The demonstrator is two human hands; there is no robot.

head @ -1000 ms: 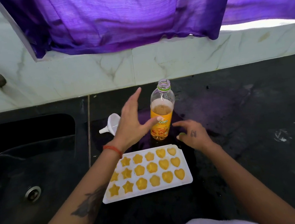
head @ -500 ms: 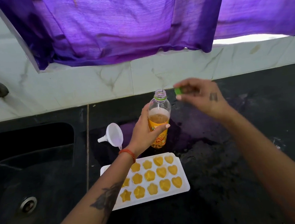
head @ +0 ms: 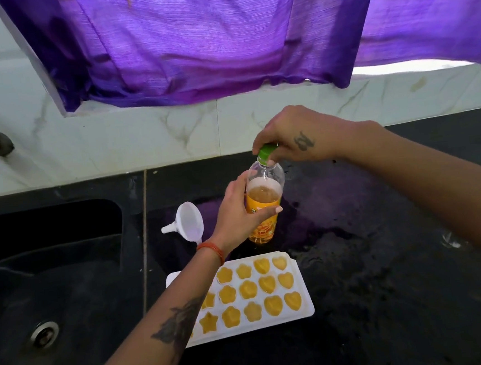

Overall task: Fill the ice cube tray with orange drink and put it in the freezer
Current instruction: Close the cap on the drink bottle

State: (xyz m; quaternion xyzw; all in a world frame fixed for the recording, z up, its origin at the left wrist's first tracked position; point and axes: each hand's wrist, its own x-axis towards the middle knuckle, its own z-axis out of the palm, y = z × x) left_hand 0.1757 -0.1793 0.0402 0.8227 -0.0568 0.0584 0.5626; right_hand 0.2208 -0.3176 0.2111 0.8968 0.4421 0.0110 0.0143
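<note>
On the black table [head: 388,286], the tray [head: 302,308] is sitting full of orange drink; left hand [head: 237,211] is gripping the bottle [head: 264,203], right hand [head: 296,136] is pinching its cap [head: 267,152]. Freezing is remaining.

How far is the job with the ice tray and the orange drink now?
Done: the visible moulds of the white plastic ice cube tray hold orange drink. In hand: the left hand grips the clear plastic bottle of orange drink, while the right hand pinches the green screw cap onto its neck. Left: carrying the tray from the black stone counter to a freezer, which is not in view.
</note>
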